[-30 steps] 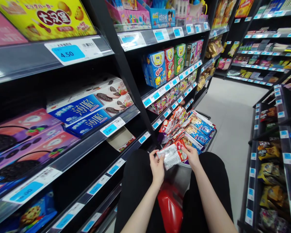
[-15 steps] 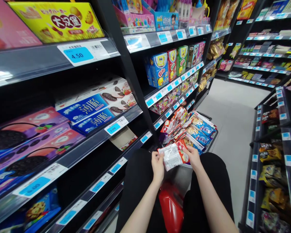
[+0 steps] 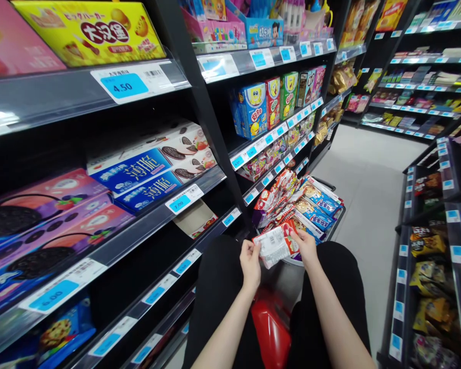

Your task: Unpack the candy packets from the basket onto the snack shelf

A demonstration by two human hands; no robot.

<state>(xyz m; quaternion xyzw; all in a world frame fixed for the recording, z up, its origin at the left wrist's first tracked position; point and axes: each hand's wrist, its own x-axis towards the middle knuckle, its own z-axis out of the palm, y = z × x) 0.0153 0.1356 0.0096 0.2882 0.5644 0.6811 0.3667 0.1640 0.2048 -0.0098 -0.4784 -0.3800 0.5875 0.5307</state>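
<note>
Between my knees I hold a red and white snack packet point(image 3: 273, 246), its printed white side facing up. My left hand point(image 3: 250, 259) pinches the packet's left edge between thumb and fingers. At the right edge, my right hand point(image 3: 306, 247) is closed on it, thumb on top. Just beyond the packet stands a basket point(image 3: 340, 218) filled with snack packs. Blue cookie packs point(image 3: 318, 207) lie on its right side, and red and white packets point(image 3: 278, 192) are heaped on its left.
A shelf rack with blue-white price tags point(image 3: 184, 200) runs along my left, holding blue and white biscuit boxes point(image 3: 138, 179). Low racks of bagged snacks point(image 3: 426, 241) line the right. Grey floor point(image 3: 369, 169) stretches between them. A red seat point(image 3: 271, 328) shows between my legs.
The packet has tilted slightly, so glare has gone from its white side and the print shows more clearly. Both hands keep hold of it in nearly the same place.
</note>
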